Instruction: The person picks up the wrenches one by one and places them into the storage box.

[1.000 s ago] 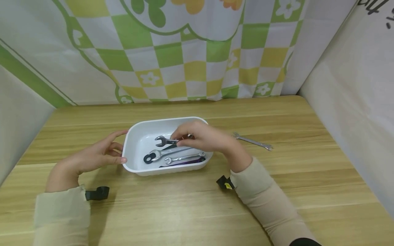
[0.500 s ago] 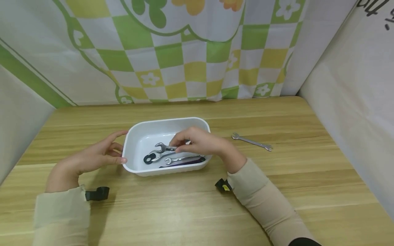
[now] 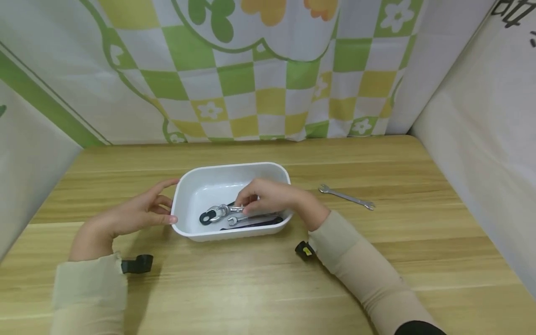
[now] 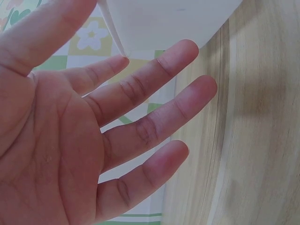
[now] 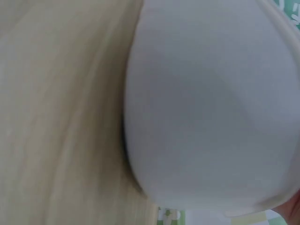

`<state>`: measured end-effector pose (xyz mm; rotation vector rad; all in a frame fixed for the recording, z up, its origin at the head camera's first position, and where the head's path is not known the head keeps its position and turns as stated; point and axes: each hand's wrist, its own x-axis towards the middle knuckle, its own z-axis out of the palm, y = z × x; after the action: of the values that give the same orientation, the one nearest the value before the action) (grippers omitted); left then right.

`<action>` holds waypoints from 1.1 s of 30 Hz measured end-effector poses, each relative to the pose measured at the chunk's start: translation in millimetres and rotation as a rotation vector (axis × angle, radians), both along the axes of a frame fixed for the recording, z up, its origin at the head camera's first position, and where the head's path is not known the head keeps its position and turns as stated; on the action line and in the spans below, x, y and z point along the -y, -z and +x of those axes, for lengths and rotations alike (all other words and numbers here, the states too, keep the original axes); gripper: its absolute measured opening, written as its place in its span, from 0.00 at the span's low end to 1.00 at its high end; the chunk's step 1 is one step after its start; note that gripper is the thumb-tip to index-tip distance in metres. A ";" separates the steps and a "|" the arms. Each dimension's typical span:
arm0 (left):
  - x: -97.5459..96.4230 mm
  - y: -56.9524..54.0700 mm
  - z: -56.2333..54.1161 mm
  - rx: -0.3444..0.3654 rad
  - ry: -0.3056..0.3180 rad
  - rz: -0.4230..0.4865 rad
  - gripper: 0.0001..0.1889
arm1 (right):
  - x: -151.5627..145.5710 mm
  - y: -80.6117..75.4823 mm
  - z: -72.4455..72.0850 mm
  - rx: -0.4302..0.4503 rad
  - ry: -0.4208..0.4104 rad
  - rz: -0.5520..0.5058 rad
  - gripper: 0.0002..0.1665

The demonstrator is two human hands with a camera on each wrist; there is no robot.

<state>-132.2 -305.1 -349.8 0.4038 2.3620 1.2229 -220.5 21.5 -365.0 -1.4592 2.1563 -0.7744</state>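
Note:
A white plastic bin [image 3: 234, 236] stands on the table with several wrenches inside. Low inside it, my right hand [image 3: 270, 197] pinches a silver open-end wrench [image 3: 237, 209] by its shaft, just above the others. Below lie a wrench with a black round end [image 3: 207, 217], a small silver wrench [image 3: 233, 221] and a dark purple one [image 3: 253, 225]. At the bin's left end, my left hand [image 3: 138, 211] touches the rim with thumb and index finger. Its fingers are spread and fairly straight in the left wrist view. The bin's outer wall [image 5: 211, 103] hides most of my right hand in the right wrist view.
Right of the bin, a silver double open-end wrench [image 3: 346, 197] lies on the wooden table [image 3: 234, 288]. A checkered cloth [image 3: 268, 93] hangs behind the table's back edge, and pale cloth walls [image 3: 481, 139] stand at both sides.
My right hand has lowered the wrench in the bin, and its open end has come down over the other wrenches. My left hand stays at the rim. The head view has shifted slightly.

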 end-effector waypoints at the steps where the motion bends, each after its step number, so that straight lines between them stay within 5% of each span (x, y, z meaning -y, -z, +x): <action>1: 0.1 0.0 0.0 -0.002 0.000 -0.002 0.49 | 0.8 0.7 -1.3 -0.001 -0.001 0.014 0.12; 16: -0.9 -3.0 1.6 0.002 -0.004 -0.006 0.48 | 9.4 8.8 -9.3 0.022 0.002 0.094 0.08; 33: -1.2 -4.9 2.4 0.004 -0.009 -0.027 0.48 | 15.7 10.8 -5.4 -0.074 0.052 0.178 0.05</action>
<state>-129.8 -304.0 -345.0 0.3815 2.3768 1.1937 -225.9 5.8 -375.8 -1.3649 2.2626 -0.5379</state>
